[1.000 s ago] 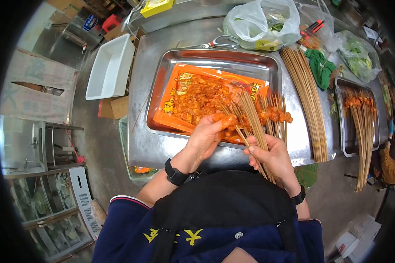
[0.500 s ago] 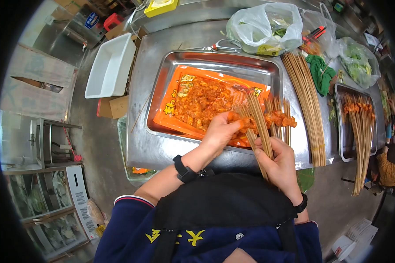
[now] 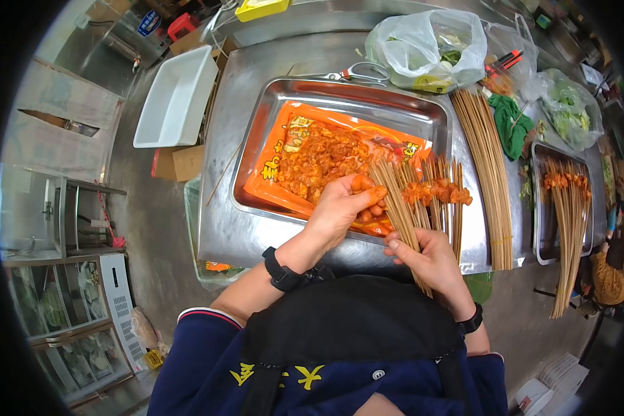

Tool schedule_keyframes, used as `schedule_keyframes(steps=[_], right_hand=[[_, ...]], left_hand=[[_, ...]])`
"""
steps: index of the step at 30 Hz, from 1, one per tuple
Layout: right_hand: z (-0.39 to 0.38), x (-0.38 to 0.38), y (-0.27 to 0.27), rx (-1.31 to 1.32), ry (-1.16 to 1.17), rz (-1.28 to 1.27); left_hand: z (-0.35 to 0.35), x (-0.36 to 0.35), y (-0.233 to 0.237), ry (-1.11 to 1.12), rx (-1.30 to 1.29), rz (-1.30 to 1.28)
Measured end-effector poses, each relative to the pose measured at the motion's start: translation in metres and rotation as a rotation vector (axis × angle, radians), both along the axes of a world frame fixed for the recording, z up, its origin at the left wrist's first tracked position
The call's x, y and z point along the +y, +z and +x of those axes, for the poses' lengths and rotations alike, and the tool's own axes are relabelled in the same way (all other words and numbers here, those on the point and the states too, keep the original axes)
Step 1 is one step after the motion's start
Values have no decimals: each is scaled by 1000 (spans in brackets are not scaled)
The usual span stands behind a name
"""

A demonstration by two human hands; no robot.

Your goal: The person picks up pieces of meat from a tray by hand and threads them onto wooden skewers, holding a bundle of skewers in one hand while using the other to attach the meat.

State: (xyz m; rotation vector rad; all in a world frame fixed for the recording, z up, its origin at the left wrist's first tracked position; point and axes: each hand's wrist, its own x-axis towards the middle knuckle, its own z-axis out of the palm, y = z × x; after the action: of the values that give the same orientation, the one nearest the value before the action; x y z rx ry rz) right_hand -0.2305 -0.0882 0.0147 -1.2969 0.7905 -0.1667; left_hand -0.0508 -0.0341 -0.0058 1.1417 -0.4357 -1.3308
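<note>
A steel table (image 3: 222,236) fills the middle of the frame, carrying a large steel tray (image 3: 340,93) lined with an orange bag (image 3: 274,173) of marinated meat (image 3: 322,156). A white tub (image 3: 177,97) sits at upper left, off the table. A long pile of bare skewers (image 3: 489,173) lies just right of the tray. At lower centre, the person's right hand (image 3: 426,258) is closed around a fanned bundle of skewers (image 3: 395,194), several tipped with meat, over the tray's near right corner. The left hand (image 3: 340,208), beside it, pinches a piece of meat (image 3: 362,186) in curled fingers against the bundle.
</note>
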Motion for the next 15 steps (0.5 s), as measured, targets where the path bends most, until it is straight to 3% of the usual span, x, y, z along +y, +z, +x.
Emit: schedule_keyframes(steps=[4, 13, 15], right_hand=[[0, 1, 1, 21, 9, -49], [4, 1, 9, -25, -134, 149], [3, 0, 9, -57, -126, 179]], left_hand=[[3, 5, 3, -7, 57, 45], [2, 9, 4, 43, 60, 89], [0, 10, 6, 86, 179, 47]])
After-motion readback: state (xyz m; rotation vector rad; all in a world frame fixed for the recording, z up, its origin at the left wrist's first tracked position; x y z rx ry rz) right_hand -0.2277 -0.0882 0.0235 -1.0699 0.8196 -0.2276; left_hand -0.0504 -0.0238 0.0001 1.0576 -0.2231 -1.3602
